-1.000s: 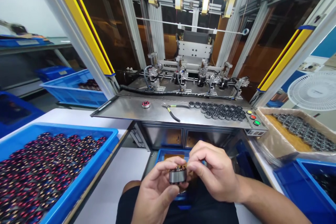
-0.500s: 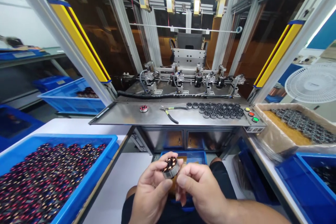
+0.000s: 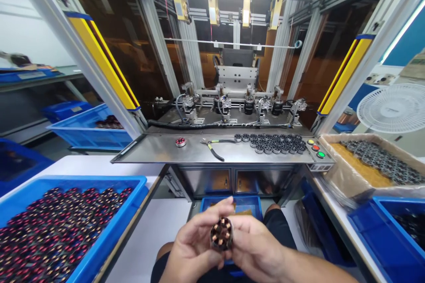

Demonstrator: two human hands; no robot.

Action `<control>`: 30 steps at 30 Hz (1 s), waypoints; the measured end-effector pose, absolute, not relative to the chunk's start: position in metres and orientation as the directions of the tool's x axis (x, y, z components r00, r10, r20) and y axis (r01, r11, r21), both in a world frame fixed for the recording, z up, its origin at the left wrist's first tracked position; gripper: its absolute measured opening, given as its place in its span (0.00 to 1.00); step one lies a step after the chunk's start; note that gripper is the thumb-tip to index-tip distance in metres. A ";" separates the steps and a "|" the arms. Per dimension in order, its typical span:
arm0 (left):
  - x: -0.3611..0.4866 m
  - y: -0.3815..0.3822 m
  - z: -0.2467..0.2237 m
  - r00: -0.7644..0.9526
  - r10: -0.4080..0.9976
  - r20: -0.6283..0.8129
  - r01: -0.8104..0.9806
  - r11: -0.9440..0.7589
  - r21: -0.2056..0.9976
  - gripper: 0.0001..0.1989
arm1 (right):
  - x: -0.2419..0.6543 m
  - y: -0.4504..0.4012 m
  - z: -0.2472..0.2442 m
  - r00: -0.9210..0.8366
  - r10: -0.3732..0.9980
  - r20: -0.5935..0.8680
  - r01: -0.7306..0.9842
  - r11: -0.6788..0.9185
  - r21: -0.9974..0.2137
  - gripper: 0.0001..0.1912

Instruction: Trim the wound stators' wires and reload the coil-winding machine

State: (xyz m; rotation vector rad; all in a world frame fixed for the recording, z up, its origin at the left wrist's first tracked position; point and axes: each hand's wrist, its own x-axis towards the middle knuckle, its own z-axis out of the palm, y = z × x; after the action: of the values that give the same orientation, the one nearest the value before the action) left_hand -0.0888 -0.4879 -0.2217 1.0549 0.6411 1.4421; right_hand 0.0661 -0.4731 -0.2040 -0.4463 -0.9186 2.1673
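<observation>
A round wound stator [image 3: 222,233] with copper coils faces the camera between my two hands, above my lap. My left hand [image 3: 197,241] is closed round its left side, thumb below and fingers above. The fingers of my right hand [image 3: 254,239] press on its right side. On the metal shelf in front, a red-wound stator [image 3: 180,142] lies at the left. Cutters with black and green handles [image 3: 215,150] lie near the middle, beside a block of dark unwound cores [image 3: 279,143].
A blue bin [image 3: 142,185] of wound stators stands at the left. At the right are a lined carton [image 3: 335,172] of dark cores and a blue bin [image 3: 368,221]. Behind the shelf is a winding machine [image 3: 237,110]; coloured buttons [image 3: 316,147] sit at the shelf's right end.
The stator has turned so its coils face the camera, and it sits slightly lower. My right hand has closed in onto it. The view has tilted up slightly.
</observation>
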 end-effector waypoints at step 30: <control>-0.081 -0.508 -0.208 -0.039 0.987 0.154 -0.200 -0.159 0.967 0.17 | 0.087 -0.474 -0.190 -0.233 0.745 0.625 -0.036 0.635 -0.771 0.06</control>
State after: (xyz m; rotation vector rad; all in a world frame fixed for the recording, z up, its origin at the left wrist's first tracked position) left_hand -0.0805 -0.5079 -0.2084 1.1567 0.9946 1.4307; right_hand 0.0874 -0.4740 -0.1900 -0.5915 -1.6578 0.8112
